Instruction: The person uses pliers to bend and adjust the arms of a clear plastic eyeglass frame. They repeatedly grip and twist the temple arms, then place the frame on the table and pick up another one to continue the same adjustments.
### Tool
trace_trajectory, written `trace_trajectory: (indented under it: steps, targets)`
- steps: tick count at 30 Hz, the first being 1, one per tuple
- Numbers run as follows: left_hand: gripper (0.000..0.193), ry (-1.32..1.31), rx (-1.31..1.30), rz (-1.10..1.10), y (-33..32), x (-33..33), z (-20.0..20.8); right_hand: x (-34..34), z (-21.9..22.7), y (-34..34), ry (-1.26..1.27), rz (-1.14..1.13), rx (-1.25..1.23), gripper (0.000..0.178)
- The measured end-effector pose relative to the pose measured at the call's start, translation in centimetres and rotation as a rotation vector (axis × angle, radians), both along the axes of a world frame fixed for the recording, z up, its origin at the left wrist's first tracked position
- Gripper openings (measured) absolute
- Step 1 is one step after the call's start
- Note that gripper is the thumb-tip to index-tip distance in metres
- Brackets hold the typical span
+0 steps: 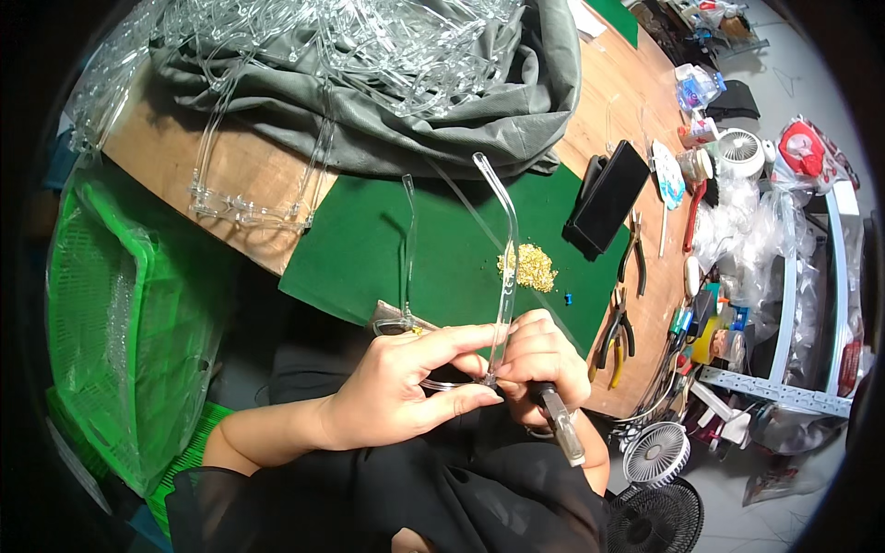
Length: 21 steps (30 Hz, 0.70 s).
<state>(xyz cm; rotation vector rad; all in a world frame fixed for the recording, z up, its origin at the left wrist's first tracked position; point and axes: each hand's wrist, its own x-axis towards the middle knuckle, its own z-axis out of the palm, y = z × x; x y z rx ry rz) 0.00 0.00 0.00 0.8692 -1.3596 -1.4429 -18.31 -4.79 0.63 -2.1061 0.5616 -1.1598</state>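
Clear spectacle frame (506, 288) at near edge of green mat (355, 263), left hand (410, 376) pinching it with fingers almost closed, right hand (546, 361) curled around dark-handled tool (561, 426), tiny gold pieces (531, 267) upon mat, black phone (612, 201) at mat's right edge, frame's front partly covered, tool's tip hidden.

Bits (532, 269) lie on the mat (346, 240), itself on the counter (656, 295); behind, a pile (396, 51) on cloth (387, 157); right, a phone (611, 198) behind pliers (619, 332); left, a crate (175, 304); before the bits, a frame (506, 300).
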Motion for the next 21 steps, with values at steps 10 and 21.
trace_trajectory:
  steps: [10, 21]
  targets:
    - [0.056, -0.043, -0.081, 0.028, 0.0, 0.3, -0.1, 0.4, -0.4, 0.1, -0.061, 0.052, 0.092, 0.018]
    - [0.054, -0.136, -0.202, 0.027, 0.0, 0.3, -0.1, -0.1, 0.1, 0.0, -0.013, 0.084, 0.082, 0.02]
